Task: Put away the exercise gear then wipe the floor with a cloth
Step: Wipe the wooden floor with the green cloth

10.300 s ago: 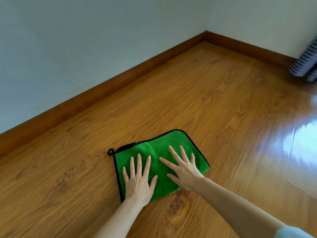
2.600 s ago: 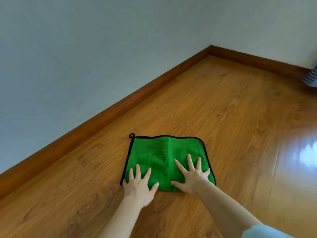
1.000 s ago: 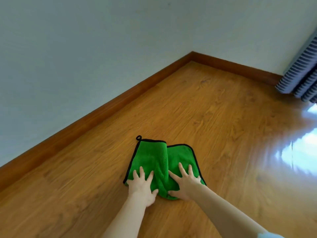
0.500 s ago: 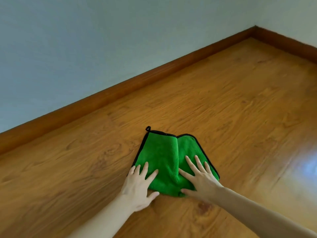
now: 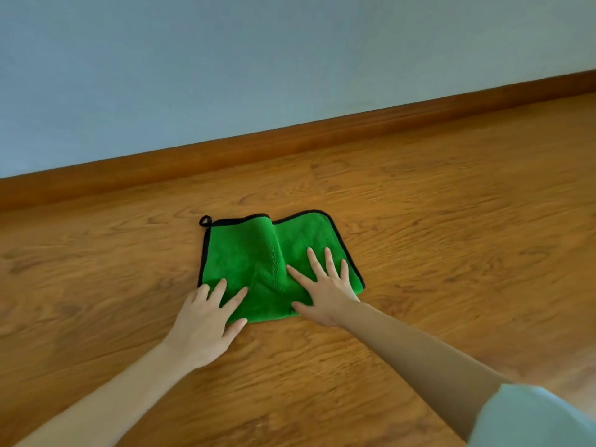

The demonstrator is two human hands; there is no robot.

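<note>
A green cloth (image 5: 248, 256) with black edging and a small black loop at its far left corner lies on the wooden floor (image 5: 451, 227). A raised fold runs down its middle. My left hand (image 5: 206, 321) presses flat on the cloth's near left edge, fingers spread, with the palm on the floor. My right hand (image 5: 322, 288) presses flat on the cloth's right half, fingers spread and straight.
A brown wooden skirting board (image 5: 290, 137) runs along the pale blue wall (image 5: 258, 59) behind the cloth. Bare wooden floor lies on all sides of the cloth. A light sleeve (image 5: 529, 417) shows at the bottom right.
The view has swung left, so the room corner and radiator are out of sight. The cloth bunched into a middle fold over the last second; both hands stay pressed on it.
</note>
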